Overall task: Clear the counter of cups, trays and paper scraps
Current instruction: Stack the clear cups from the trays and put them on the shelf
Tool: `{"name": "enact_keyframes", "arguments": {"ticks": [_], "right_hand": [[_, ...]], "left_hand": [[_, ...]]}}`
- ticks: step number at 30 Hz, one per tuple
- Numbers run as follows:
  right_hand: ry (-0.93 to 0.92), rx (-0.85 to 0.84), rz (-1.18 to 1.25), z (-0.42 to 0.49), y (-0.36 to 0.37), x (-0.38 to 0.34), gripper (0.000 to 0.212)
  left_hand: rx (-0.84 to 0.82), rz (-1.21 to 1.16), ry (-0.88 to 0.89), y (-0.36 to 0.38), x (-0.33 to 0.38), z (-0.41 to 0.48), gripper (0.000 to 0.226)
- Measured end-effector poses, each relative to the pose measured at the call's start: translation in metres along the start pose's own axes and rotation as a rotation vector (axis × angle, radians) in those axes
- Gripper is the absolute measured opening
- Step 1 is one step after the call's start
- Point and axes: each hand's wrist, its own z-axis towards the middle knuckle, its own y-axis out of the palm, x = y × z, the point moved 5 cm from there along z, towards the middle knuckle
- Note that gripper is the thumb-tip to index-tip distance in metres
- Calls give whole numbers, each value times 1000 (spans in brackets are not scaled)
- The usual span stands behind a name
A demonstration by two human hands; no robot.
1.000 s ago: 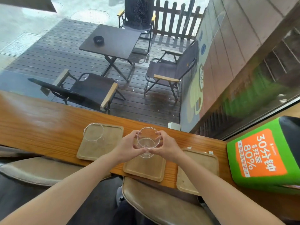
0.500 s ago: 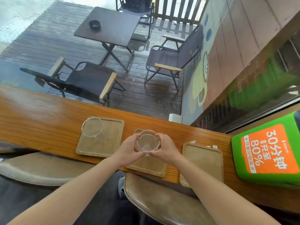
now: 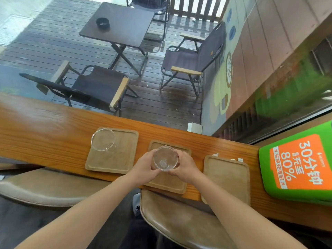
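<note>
Both my hands hold one clear glass cup point(image 3: 165, 158) above the middle wooden tray point(image 3: 168, 182). My left hand point(image 3: 144, 168) grips its left side and my right hand point(image 3: 185, 167) its right side. A second clear cup point(image 3: 103, 139) stands on the far left corner of the left tray point(image 3: 115, 157). The right tray point(image 3: 227, 175) holds nothing, and small white paper scraps point(image 3: 239, 159) lie at its far edge. All three trays sit in a row on the wooden counter point(image 3: 45, 130).
A green and orange box point(image 3: 296, 164) takes up the counter's right end. Two padded stools point(image 3: 179, 218) stand under the near edge. A small white block point(image 3: 195, 127) sits at the counter's far edge against the window; a deck with table and chairs lies beyond the glass.
The cup in my two hands has come down closer to the middle tray. The view has tilted downward a little. The other cup and the trays have not moved.
</note>
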Motion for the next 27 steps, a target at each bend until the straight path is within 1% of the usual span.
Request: {"name": "enact_keyframes", "arguments": {"ticks": [4, 7, 9, 11, 14, 17, 21, 24, 27], "right_hand": [[2, -13, -16, 1, -1, -1, 70], [63, -71, -55, 1, -6, -1, 87], [100, -80, -85, 1, -14, -2, 90], [121, -37, -109, 3, -25, -7, 88], [100, 60, -157, 9, -37, -22, 76], [40, 130, -187, 14, -38, -47, 60], [-98, 213, -216, 20, -24, -87, 26], [-164, 187, -210, 26, 0, -109, 16], [-199, 120, -212, 33, 26, -124, 17]], "left_hand": [[-39, 41, -26, 0, -4, 2, 86], [-57, 71, -63, -6, -7, 1, 95], [-46, 78, -68, -15, -8, -1, 95], [1, 101, -67, -28, -8, -4, 88], [106, 96, -78, -51, -9, -12, 68], [180, 84, -88, -70, -10, -21, 49], [239, 93, -89, -93, -17, -31, 26], [247, 99, -104, -106, -28, -40, 13], [241, 107, -136, -115, -43, -52, 10]]}}
